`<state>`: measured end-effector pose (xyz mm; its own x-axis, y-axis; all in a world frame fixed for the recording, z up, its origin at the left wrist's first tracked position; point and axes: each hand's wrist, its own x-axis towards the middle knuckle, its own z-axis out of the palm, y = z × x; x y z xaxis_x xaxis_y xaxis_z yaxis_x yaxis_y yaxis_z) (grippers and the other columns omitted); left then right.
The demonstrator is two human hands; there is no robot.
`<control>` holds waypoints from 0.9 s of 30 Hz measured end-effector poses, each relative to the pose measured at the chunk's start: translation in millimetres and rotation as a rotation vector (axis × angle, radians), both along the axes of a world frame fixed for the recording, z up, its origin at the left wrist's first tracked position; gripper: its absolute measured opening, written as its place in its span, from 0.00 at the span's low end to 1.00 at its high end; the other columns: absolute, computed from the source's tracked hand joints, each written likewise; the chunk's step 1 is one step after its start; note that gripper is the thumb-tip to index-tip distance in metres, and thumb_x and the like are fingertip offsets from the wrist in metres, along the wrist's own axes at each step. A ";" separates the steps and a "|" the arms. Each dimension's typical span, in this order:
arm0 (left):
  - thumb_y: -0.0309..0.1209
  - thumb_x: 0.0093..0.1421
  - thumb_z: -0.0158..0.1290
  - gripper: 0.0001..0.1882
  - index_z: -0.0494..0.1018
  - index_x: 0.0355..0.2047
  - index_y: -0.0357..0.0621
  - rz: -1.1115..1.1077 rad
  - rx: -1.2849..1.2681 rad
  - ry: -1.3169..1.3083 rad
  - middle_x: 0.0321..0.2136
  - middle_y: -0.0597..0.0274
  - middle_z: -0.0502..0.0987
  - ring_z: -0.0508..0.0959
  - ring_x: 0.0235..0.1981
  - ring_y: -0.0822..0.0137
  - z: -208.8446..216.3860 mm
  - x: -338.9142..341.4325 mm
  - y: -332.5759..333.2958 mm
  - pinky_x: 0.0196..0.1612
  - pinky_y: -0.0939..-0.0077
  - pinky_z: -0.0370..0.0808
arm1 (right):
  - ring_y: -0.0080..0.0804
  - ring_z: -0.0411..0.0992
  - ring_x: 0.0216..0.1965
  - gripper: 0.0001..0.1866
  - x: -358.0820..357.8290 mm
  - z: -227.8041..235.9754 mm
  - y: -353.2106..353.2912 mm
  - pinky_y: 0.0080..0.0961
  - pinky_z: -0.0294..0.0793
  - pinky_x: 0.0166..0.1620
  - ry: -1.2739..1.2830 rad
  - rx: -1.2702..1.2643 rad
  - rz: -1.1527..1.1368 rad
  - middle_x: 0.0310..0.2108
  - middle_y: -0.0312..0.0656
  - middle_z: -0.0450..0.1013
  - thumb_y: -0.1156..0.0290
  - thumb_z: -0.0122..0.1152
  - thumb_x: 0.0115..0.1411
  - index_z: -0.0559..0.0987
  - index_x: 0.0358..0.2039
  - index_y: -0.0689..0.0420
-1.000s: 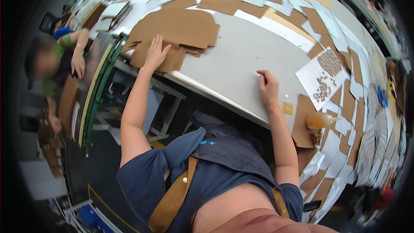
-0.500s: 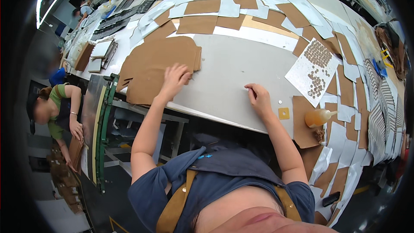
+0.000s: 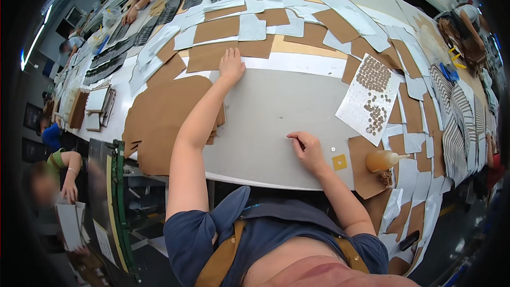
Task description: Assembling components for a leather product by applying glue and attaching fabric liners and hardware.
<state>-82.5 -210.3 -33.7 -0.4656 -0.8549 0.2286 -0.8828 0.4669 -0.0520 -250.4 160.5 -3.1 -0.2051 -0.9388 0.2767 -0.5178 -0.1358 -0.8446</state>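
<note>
**Cardboard sheet under a flat left hand**

Brown cardboard lies in rows beyond the grey board (image 3: 276, 122). The left hand (image 3: 231, 65) reaches far forward, fingers spread and lying flat on a brown sheet (image 3: 212, 56) at the board's far edge. Just to that hand's left sits a stack (image 3: 164, 122) of larger cut cardboard pieces, running back along the forearm toward the body.

The right hand (image 3: 306, 148) rests close to the body on the grey board, fingers curled together with the tips drawn toward the thumb. Whether anything small is pinched there I cannot tell. Just right of this hand lie a small white disc (image 3: 333, 149) and a yellow square (image 3: 339, 162); a little further right an amber glue bottle (image 3: 383, 160) lies on its side. Beyond and to the right of the hand is a white sheet (image 3: 370, 98) covered with round brown dots.

To do the reach well, the flat palm should press evenly so that only the one sheet slides, without dragging its neighbours. Drawing it straight back toward the body would likely keep it clear of the stack. The right hand does best by staying low on the board as a steady anchor.
</note>
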 end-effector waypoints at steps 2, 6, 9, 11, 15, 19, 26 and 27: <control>0.39 0.63 0.55 0.32 0.63 0.64 0.36 -0.189 -0.116 -0.031 0.63 0.46 0.67 0.65 0.67 0.51 6.2 -26.5 -4.8 0.65 0.57 0.66 | 0.29 0.70 0.24 0.08 -5.9 -2.6 -0.9 0.25 0.70 0.30 -0.033 0.030 0.010 0.28 0.43 0.76 0.80 0.56 0.63 0.83 0.38 0.62; 0.33 0.62 0.55 0.29 0.66 0.62 0.37 -0.357 -0.193 -0.126 0.60 0.50 0.71 0.69 0.64 0.53 8.5 -45.1 -18.7 0.62 0.59 0.68 | 0.28 0.70 0.24 0.08 -1.6 1.7 -1.8 0.24 0.70 0.30 -0.046 0.040 0.006 0.28 0.42 0.76 0.80 0.56 0.63 0.83 0.39 0.62; 0.30 0.61 0.53 0.26 0.68 0.60 0.38 -0.475 -0.363 -0.298 0.56 0.53 0.75 0.72 0.61 0.57 9.1 -66.4 -16.7 0.58 0.63 0.70 | 0.28 0.70 0.24 0.08 -3.8 1.0 -1.7 0.24 0.70 0.31 -0.081 0.037 -0.019 0.28 0.42 0.76 0.80 0.56 0.62 0.83 0.39 0.61; 0.29 0.62 0.51 0.24 0.69 0.59 0.40 -0.438 -0.377 -0.322 0.55 0.54 0.76 0.73 0.60 0.58 7.9 -70.1 -16.8 0.57 0.66 0.71 | 0.30 0.71 0.25 0.08 -4.6 1.3 -1.6 0.24 0.71 0.31 -0.059 0.020 0.012 0.29 0.43 0.77 0.81 0.56 0.62 0.83 0.39 0.61; 0.29 0.62 0.52 0.25 0.69 0.60 0.42 -0.425 -0.297 -0.135 0.55 0.55 0.76 0.74 0.59 0.59 4.0 -57.9 -25.4 0.56 0.67 0.72 | 0.38 0.74 0.28 0.08 -4.4 4.8 -1.8 0.31 0.74 0.36 -0.046 0.063 0.019 0.32 0.46 0.78 0.80 0.57 0.61 0.82 0.39 0.60; 0.26 0.64 0.48 0.25 0.67 0.63 0.42 -0.694 -0.116 0.116 0.55 0.56 0.76 0.75 0.57 0.60 15.6 -52.2 -19.0 0.58 0.63 0.73 | 0.44 0.77 0.34 0.08 -8.7 -4.9 0.2 0.35 0.76 0.41 -0.030 -0.004 0.010 0.33 0.47 0.79 0.79 0.56 0.61 0.81 0.38 0.60; 0.21 0.61 0.47 0.25 0.70 0.60 0.42 -0.548 -0.242 -0.026 0.56 0.54 0.76 0.74 0.58 0.53 18.2 -23.7 -40.2 0.59 0.60 0.72 | 0.46 0.77 0.37 0.07 -4.8 -10.2 -3.0 0.38 0.76 0.43 -0.023 -0.042 0.059 0.32 0.48 0.78 0.77 0.57 0.60 0.81 0.38 0.59; 0.21 0.60 0.46 0.25 0.70 0.60 0.43 -0.507 -0.251 -0.045 0.55 0.55 0.77 0.75 0.58 0.53 15.5 -25.5 -41.1 0.59 0.59 0.73 | 0.46 0.77 0.37 0.07 -4.1 -10.6 -4.0 0.38 0.76 0.43 -0.022 -0.038 0.011 0.32 0.48 0.78 0.77 0.57 0.60 0.81 0.38 0.59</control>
<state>-108.0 -251.4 -18.2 -0.8178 -0.4437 0.3665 -0.5458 0.8001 -0.2490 -254.5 156.5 -13.7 -0.2010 -0.9301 0.3076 -0.4971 -0.1737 -0.8501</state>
